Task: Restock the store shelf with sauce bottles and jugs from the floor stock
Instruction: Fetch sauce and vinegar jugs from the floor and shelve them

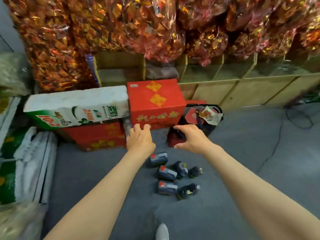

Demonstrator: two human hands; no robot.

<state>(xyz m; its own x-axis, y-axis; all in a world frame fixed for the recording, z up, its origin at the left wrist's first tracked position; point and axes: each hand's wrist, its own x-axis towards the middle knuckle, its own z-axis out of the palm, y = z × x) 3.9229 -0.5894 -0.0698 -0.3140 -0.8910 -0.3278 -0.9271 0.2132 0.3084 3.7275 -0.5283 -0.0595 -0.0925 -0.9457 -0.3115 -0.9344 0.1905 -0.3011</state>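
Head view, looking down at a grey floor (pixel 242 161). Both bare arms were stretched forward with neither hand holding anything: the left hand (pixel 140 140) had its fingers straight and slightly spread, the fingertips at the lower front edge of a large red box (pixel 155 103); the right hand (pixel 190 138) was splayed, thumb out to the side, over a small dark red carton (pixel 172 141) at the foot of that box. The floor stock lay below and between the two wrists: three dark jugs (pixel 167 173) with red caps on their sides, and beside them three smaller dark bottles (pixel 187 191). A white-and-green pack (pixel 78 108) rested on another red box (pixel 98 135) at left; red-gold foil bags (pixel 121 23) hung over wooden compartments (pixel 242 84) behind
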